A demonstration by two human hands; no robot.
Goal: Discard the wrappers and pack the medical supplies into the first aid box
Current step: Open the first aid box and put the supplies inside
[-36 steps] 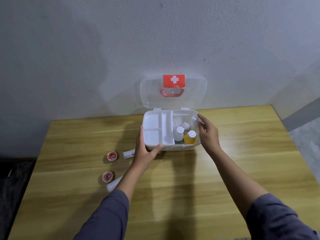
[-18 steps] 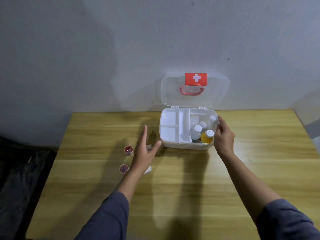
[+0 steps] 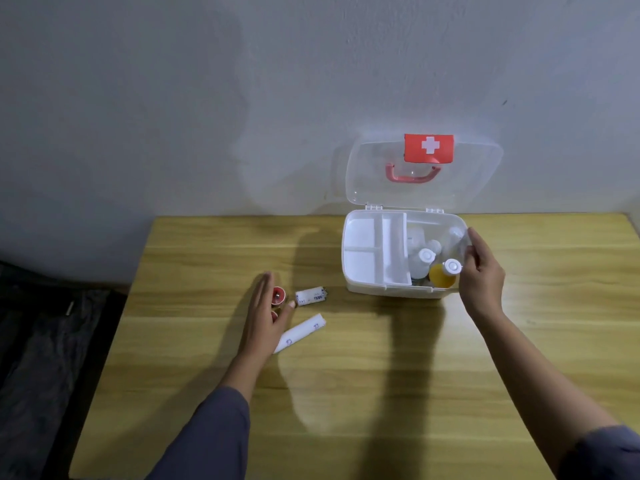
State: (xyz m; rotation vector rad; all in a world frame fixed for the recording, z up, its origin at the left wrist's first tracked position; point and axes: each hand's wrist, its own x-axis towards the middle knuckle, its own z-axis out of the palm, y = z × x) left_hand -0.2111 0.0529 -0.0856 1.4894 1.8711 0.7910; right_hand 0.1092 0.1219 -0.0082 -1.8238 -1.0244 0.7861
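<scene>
Wooden table [image 3: 346, 393] against grey wall [image 3: 173, 98]

A first aid box [image 3: 363, 271] sat open at the table's [image 3: 346, 410] back edge, bottles [image 3: 426, 261] in its right part. Left of it lay two wrapped rolls [image 3: 310, 296] and, seemingly, two small round containers [image 3: 278, 295].

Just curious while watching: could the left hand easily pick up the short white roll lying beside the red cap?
Probably yes. The left hand is open just beside the short white roll, and only bare table lies between them; the first aid box stands farther right, out of the way.
</scene>
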